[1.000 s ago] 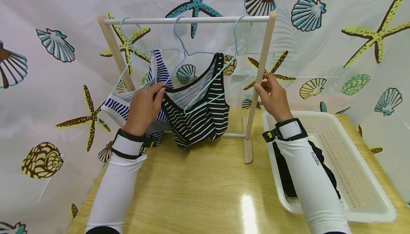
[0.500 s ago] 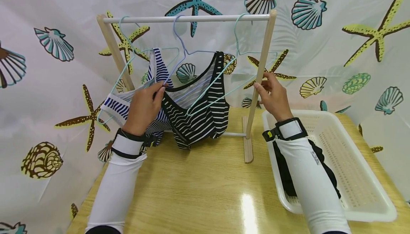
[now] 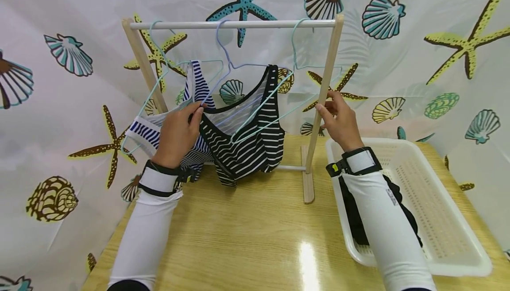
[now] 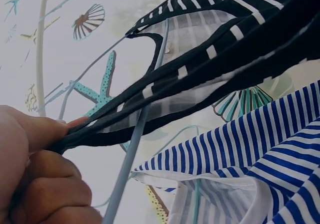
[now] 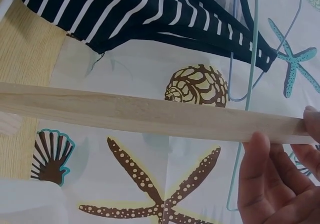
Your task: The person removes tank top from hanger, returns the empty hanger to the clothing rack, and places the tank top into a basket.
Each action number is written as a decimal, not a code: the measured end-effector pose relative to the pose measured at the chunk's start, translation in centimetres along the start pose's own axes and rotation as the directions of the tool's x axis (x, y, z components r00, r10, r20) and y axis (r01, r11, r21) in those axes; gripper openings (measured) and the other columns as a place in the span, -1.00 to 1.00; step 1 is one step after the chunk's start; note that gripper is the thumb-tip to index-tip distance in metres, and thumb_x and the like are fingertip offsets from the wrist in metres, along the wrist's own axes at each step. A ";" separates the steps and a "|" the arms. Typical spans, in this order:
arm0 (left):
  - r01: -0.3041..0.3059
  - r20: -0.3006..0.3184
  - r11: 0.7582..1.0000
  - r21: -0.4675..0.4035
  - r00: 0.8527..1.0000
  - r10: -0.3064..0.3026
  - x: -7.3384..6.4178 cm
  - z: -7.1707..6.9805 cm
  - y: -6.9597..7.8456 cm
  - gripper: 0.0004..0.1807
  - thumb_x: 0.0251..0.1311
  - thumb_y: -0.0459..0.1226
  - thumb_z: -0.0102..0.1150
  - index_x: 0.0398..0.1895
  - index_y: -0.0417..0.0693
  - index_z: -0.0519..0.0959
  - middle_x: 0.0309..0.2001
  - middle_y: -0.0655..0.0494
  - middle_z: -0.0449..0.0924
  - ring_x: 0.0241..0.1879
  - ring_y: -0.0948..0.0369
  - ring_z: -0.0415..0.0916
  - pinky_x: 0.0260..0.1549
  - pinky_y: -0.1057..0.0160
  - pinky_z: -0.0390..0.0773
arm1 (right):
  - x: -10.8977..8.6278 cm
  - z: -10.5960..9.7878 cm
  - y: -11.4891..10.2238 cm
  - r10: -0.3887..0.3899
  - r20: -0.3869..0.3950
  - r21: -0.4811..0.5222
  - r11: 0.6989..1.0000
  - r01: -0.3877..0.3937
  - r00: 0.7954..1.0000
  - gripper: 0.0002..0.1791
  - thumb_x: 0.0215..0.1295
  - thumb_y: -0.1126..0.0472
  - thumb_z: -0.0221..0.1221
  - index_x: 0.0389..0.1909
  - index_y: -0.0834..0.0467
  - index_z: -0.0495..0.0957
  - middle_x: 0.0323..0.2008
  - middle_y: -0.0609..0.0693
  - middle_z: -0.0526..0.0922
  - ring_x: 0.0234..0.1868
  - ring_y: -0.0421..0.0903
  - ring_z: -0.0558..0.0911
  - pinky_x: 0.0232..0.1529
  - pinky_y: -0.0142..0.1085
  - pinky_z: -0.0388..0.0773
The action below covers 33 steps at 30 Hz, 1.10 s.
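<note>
With our left hand (image 3: 178,133) we are pinching one strap of the black striped top (image 3: 249,149) closed between thumb and finger, likely so it isn't slipping off the purple hanger (image 3: 227,60) mid-rack. Our right hand (image 3: 340,120) is holding the right wooden post (image 3: 329,67) with bent fingers, maybe steadying the rack (image 3: 259,25). The head view is hiding our pinched strap; the left wrist view is showing it.

On my feed I see a starfish-print curtain (image 3: 410,67) at twelve o'clock, white basket (image 3: 434,202) at four, bench (image 3: 239,238) at six.
</note>
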<state>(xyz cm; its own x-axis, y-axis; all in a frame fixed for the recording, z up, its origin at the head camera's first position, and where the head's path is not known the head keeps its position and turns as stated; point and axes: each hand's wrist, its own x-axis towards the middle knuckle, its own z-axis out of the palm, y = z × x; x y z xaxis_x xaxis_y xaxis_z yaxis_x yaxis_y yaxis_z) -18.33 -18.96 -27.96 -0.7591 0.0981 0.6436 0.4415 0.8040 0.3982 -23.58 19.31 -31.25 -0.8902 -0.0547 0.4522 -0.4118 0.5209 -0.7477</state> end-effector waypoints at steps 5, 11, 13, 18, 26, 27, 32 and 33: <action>-0.012 -0.049 0.999 0.052 0.999 0.014 -0.1 -0.1 -0.6 -0.65 0.47 -0.17 -0.09 -0.02 -0.25 0.58 -0.56 -0.08 0.53 -0.70 0.10 0.31 -0.64 0.14 0.24 | 0.0 0.3 -0.1 -0.004 0.008 0.003 1.000 0.004 1.000 -0.54 0.43 0.06 0.09 0.28 0.08 0.32 -0.05 0.21 0.62 -0.09 0.06 0.63 -0.45 -0.32 0.61; -0.029 -0.109 0.996 0.089 0.993 0.039 0.0 -0.3 -0.6 -0.67 0.47 -0.14 -0.08 -0.09 -0.22 0.57 -0.65 -0.02 0.44 -0.74 0.08 0.30 -0.69 0.13 0.22 | -0.1 0.4 -0.1 -0.016 0.013 -0.018 1.000 0.016 1.000 -0.53 0.42 0.06 0.09 0.28 0.10 0.32 -0.05 0.20 0.64 -0.09 0.05 0.63 -0.39 -0.32 0.61; -0.032 -0.132 0.995 0.090 0.990 0.043 0.2 -0.4 -0.5 -0.66 0.46 -0.13 -0.08 -0.09 -0.22 0.56 -0.65 -0.02 0.44 -0.74 0.07 0.30 -0.70 0.13 0.21 | 0.0 0.3 -0.2 -0.018 0.009 -0.028 0.999 0.018 1.000 -0.53 0.42 0.05 0.10 0.27 0.10 0.32 -0.05 0.20 0.64 -0.07 0.06 0.64 -0.27 -0.17 0.62; -0.030 -0.169 0.997 0.073 0.985 0.042 0.6 -0.8 -0.3 -0.65 0.46 -0.12 -0.07 -0.06 -0.21 0.58 -0.63 -0.04 0.49 -0.75 0.07 0.31 -0.73 0.13 0.19 | 0.0 -0.1 -0.2 -0.018 -0.003 -0.041 0.999 0.018 1.000 -0.53 0.41 0.05 0.11 0.26 0.12 0.33 -0.03 0.24 0.63 -0.02 0.14 0.62 -0.01 0.07 0.48; -0.032 -0.214 0.996 0.079 0.976 0.049 0.7 -1.5 -0.4 -0.68 0.44 -0.14 -0.04 -0.11 -0.21 0.59 -0.64 -0.04 0.49 -0.72 0.04 0.33 -0.70 0.10 0.19 | 0.2 -0.3 -0.3 -0.017 0.001 -0.034 0.999 0.017 1.000 -0.53 0.41 0.06 0.12 0.26 0.13 0.33 -0.03 0.25 0.63 -0.01 0.15 0.61 0.05 0.08 0.44; -0.032 -0.216 0.997 0.076 0.975 0.048 0.7 -1.6 -0.4 -0.68 0.44 -0.14 -0.04 -0.12 -0.21 0.59 -0.63 -0.04 0.49 -0.72 0.04 0.34 -0.70 0.11 0.19 | 0.3 -0.3 -0.3 -0.017 0.002 -0.034 0.999 0.017 1.000 -0.53 0.41 0.06 0.12 0.26 0.13 0.33 -0.03 0.25 0.63 0.00 0.15 0.61 0.05 0.08 0.44; -0.023 -0.219 0.997 0.069 0.975 0.038 0.8 -2.1 -0.4 -0.68 0.44 -0.14 -0.03 -0.13 -0.21 0.60 -0.63 -0.05 0.48 -0.71 0.05 0.33 -0.68 0.14 0.17 | 0.2 -0.2 -0.3 -0.016 0.007 -0.038 0.999 0.016 1.000 -0.54 0.41 0.07 0.11 0.25 0.14 0.33 -0.04 0.26 0.63 -0.01 0.16 0.61 0.04 0.08 0.45; -0.021 -0.221 0.998 0.067 0.975 0.035 0.8 -2.2 -0.4 -0.68 0.43 -0.14 -0.02 -0.12 -0.22 0.60 -0.63 -0.05 0.48 -0.70 0.04 0.32 -0.67 0.14 0.17 | 0.2 -0.2 -0.2 -0.015 0.009 -0.039 0.999 0.015 1.000 -0.54 0.41 0.07 0.11 0.25 0.14 0.33 -0.04 0.26 0.63 -0.01 0.16 0.61 0.04 0.08 0.45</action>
<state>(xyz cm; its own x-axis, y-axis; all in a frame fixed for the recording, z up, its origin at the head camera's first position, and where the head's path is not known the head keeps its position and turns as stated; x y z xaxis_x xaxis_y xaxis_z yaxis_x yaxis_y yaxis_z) -18.03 -20.53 -26.18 -0.6182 -0.0058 0.7860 0.4244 0.8392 0.3400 -23.65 19.33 -30.87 -0.8856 -0.0698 0.4591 -0.4174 0.5529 -0.7212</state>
